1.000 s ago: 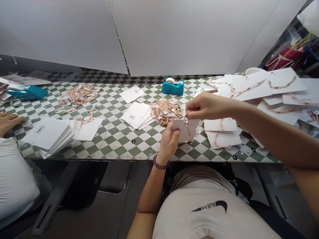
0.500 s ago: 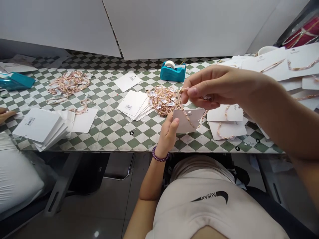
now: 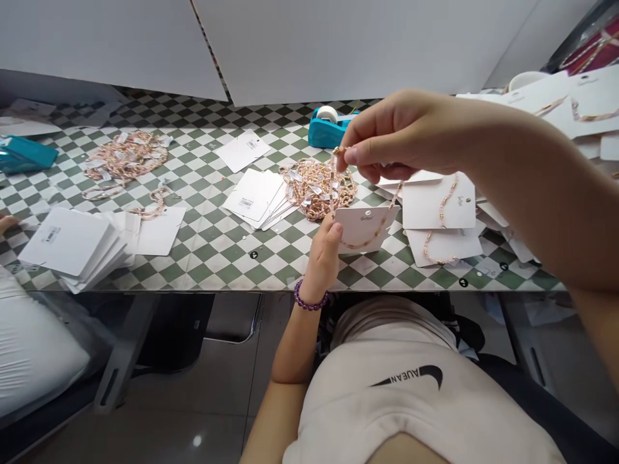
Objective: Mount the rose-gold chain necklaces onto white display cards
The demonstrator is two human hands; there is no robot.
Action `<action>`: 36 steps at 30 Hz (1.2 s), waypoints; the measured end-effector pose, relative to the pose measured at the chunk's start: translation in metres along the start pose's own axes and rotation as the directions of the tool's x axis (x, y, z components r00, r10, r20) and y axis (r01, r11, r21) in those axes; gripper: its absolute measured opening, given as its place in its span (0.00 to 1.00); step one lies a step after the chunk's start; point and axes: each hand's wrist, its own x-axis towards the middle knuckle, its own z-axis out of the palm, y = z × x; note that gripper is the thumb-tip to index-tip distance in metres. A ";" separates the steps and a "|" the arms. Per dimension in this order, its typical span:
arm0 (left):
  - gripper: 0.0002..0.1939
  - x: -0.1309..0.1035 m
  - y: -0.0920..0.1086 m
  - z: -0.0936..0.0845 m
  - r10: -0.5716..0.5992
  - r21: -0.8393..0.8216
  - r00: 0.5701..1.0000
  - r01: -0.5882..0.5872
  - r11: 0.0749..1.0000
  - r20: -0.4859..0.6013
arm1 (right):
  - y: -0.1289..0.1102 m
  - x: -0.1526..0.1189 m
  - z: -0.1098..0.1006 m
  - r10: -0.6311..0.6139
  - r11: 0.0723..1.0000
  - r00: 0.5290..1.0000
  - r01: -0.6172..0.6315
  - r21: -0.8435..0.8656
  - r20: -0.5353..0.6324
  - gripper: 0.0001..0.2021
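Note:
My left hand (image 3: pixel 325 254) grips a white display card (image 3: pixel 360 225) by its left edge, thumb on the front. A purple bead bracelet (image 3: pixel 310 298) circles my left wrist. Above the card, my right hand (image 3: pixel 382 145) pinches a pink and gold beaded necklace (image 3: pixel 332 183) near one end. The strand hangs in a loop, its lower curve lying across the front of the card. Part of the loop is hidden behind my right fingers. Just beyond my left hand lies a pile of similar beaded strands (image 3: pixel 316 187) with small tags.
White cards (image 3: pixel 254 196) are stacked left of the pile. A blue tape dispenser (image 3: pixel 325 129) stands behind it. Cards with strands (image 3: pixel 439 203) lie to the right. At far left are another bead heap (image 3: pixel 126 158), more cards (image 3: pixel 65 238) and another person's hand (image 3: pixel 7 223).
My right hand has moved slightly left and up, spreading the strand into a wider loop across the card. The card's printed front now faces me more clearly.

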 end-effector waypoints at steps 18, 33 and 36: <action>0.12 0.002 -0.008 -0.002 0.038 0.056 0.999 -0.038 0.998 0.012 | -0.018 0.008 -0.026 0.113 0.953 0.992 -0.093 -0.287 0.057 0.17; 0.16 0.005 -0.012 -0.002 0.041 0.095 0.999 -0.038 0.995 -0.022 | -0.029 -0.013 -0.040 -0.294 0.827 0.873 0.437 -0.354 0.389 0.17; 0.14 0.004 -0.010 -0.002 0.037 0.041 0.999 -0.037 0.998 -0.006 | -0.022 -0.006 -0.040 -0.208 0.841 0.927 0.333 -0.427 0.313 0.17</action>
